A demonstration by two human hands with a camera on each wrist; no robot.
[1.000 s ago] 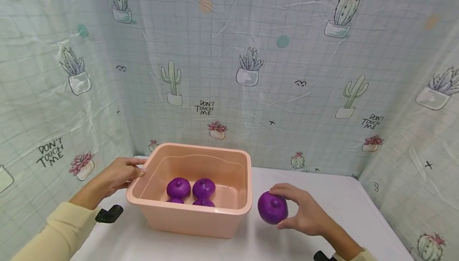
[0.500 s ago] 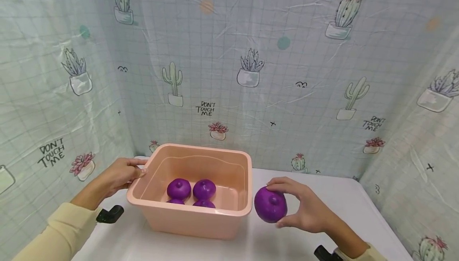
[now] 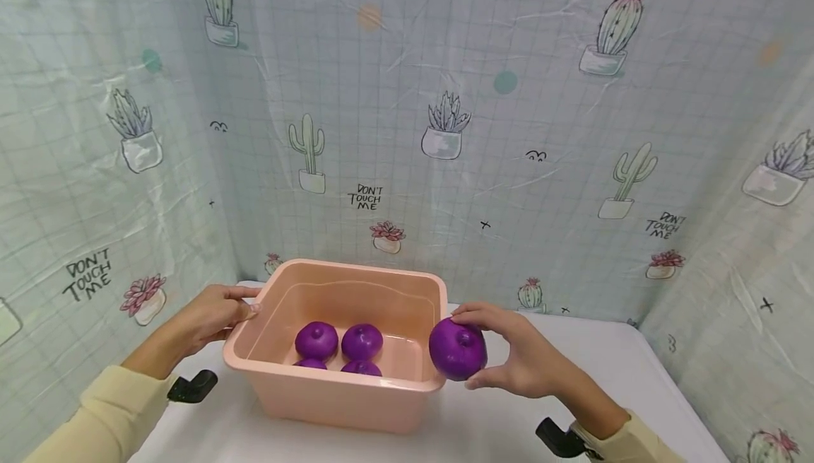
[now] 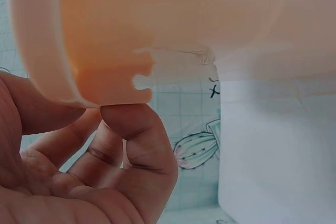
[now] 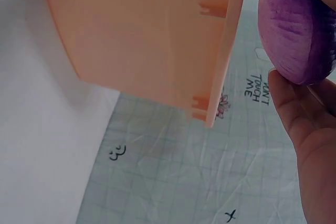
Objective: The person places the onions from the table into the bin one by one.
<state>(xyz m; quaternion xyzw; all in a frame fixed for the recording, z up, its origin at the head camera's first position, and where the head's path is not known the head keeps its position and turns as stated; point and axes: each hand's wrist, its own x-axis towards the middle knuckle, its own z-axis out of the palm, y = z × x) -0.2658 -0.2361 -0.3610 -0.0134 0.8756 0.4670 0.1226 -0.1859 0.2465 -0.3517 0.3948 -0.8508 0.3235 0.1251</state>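
A round purple onion [image 3: 458, 350], glossy with a small nub, is held between the thumb and fingers of my right hand [image 3: 524, 357]. It is at the right rim of a peach plastic bin [image 3: 343, 403], raised off the table. In the right wrist view the onion [image 5: 294, 30] stands apart from the bin's outer wall [image 5: 142, 35]. My left hand [image 3: 213, 314] pinches the bin's left rim, and the left wrist view shows thumb and fingertips on the rim's edge [image 4: 37, 51]. Several similar purple onions [image 3: 316, 341] lie inside the bin, the nearer ones partly hidden by its front wall.
The bin stands on a white table [image 3: 502, 435] that reaches out to the right. A curtain [image 3: 407, 109] printed with cacti surrounds the back and both sides, close behind the bin. Black wrist straps [image 3: 193, 387] sit on both forearms.
My right hand has carried the onion leftward and slightly up, from beside the bin to its right rim. The left hand keeps its grip, and the bin stays in place.
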